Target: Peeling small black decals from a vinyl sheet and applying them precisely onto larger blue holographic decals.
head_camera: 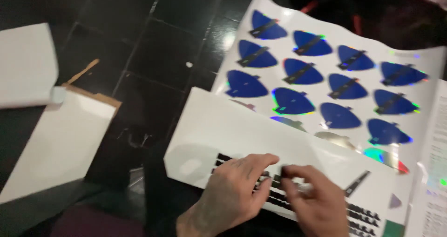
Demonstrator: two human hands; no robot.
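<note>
Left hand [235,190] and right hand [314,199] low in view, fingers together, pinching at black strips [274,196] on a white sheet [219,125]. Strips in rows along the sheet's near edge. Beyond, partly under the sheet, a larger sheet [428,64] of blue teardrop stickers [300,71]. Left, white boards [60,144] on dark tiled floor [153,46].

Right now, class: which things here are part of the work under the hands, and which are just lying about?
In use: left hand, right hand, white sheet of black strips, sheet of blue pick-shaped pieces.

Lying about: white boards, cardboard scrap, dark tiled floor.
</note>
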